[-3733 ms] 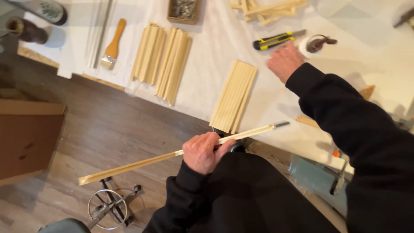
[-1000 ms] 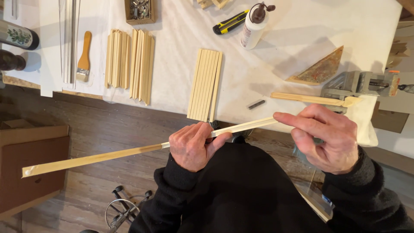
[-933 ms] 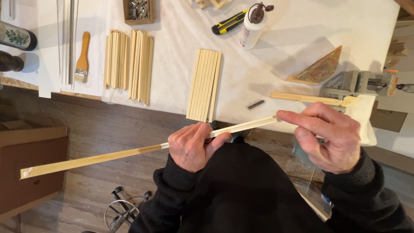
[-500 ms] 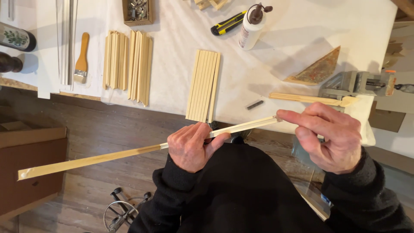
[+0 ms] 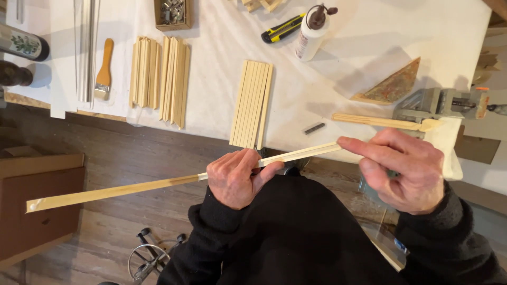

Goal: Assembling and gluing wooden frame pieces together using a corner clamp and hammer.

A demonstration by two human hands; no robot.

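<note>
My left hand (image 5: 236,177) grips the long pale wooden strip (image 5: 158,183) mid-length, level over my lap by the white-covered table (image 5: 369,42); my right hand (image 5: 406,169), half-open, touches its end with a fingertip, steadying it

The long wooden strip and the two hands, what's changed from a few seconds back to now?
The right hand came back from the far side of the table near the glue bottle to the right end of the long wooden strip, forefinger on its tip. The left hand still grips the strip mid-length. The strip bundles lie unchanged.
</note>
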